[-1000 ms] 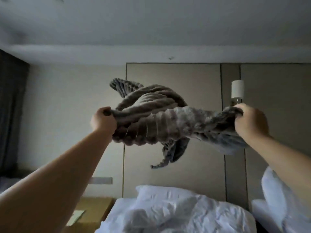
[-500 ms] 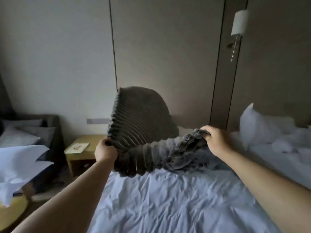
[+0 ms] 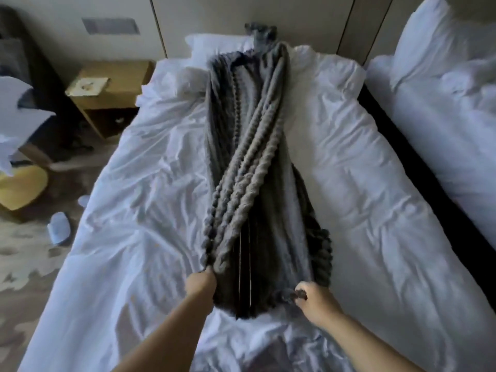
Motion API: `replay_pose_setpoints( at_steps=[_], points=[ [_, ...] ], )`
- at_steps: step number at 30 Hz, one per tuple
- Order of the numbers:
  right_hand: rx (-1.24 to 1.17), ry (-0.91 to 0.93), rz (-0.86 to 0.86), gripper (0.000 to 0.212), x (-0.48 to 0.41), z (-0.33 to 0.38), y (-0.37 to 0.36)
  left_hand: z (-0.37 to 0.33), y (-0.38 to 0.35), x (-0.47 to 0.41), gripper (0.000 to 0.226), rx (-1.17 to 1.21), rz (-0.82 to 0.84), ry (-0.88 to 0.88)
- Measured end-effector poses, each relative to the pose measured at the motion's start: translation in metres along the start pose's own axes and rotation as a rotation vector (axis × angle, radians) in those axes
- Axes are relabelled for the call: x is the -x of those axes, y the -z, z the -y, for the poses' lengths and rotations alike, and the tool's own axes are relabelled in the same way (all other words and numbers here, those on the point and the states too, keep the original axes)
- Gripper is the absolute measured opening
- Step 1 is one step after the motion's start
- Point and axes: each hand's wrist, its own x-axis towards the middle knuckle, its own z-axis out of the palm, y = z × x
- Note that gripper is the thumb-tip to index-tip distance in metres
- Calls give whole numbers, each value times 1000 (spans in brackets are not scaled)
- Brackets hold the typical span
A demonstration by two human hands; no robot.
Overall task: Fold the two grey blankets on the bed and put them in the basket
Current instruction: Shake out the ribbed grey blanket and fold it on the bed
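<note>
A wooden nightstand (image 3: 107,87) stood at the far left, a pale slipper (image 3: 59,228) on the floor beside the white bed (image 3: 134,210). My left hand (image 3: 200,281) was curled tight round the near left corner of the grey blanket (image 3: 255,170). The blanket lay bunched and twisted down the middle of the bed. Its long axis ran straight away from me, with the far end pointing at the pillow (image 3: 214,47) by the wall. My right hand (image 3: 314,299) pinched the near right corner in a closed fist. A second white bed (image 3: 442,116) lay at the right, across a dark gap.
</note>
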Motion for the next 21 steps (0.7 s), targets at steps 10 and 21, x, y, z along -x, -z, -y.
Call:
replay_pose_setpoints(
  at_steps=[10,21],
  points=[
    [-130,-72,-443,17,5,33,105,-122,117,33,27,1075,357,-242],
    [-150,281,-196,39,43,100,58,-48,28,71,88,415,661,115]
  ],
)
